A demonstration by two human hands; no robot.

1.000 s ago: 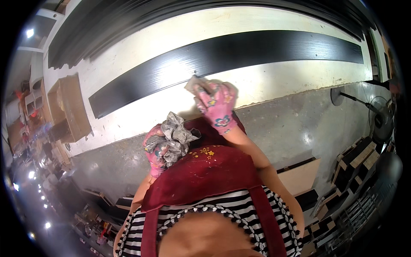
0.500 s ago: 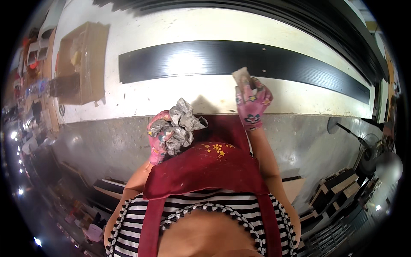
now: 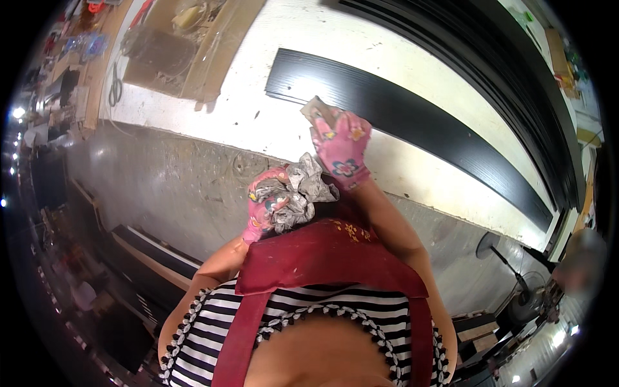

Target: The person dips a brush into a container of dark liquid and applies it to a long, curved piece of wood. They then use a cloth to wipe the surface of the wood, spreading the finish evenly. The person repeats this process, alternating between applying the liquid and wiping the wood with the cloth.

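Observation:
A long black board (image 3: 412, 126) with a fine grain lies across the white tabletop in front of me. Between the fingers of my right hand (image 3: 343, 149), in a pink flowered glove, is a small tan folded pad (image 3: 313, 109); its exact material I cannot make out. That hand is at the board's near edge, close to its left end. My left hand (image 3: 261, 209), gloved the same way, is closed around a crumpled grey rag (image 3: 304, 187) in front of my dark red apron, off the table's near edge.
Left on the white table (image 3: 242, 116) stands an open cardboard box (image 3: 213, 55) with clear plastic, and scissors (image 3: 115, 90) lie beside it. Long black strips (image 3: 509, 71) are stacked along the far right side. A standing fan (image 3: 525, 293) is at the lower right.
My right hand has moved left along the board with the tan pad, toward its left end. The whole view has turned, so the board now slants. My left hand still grips the rag.

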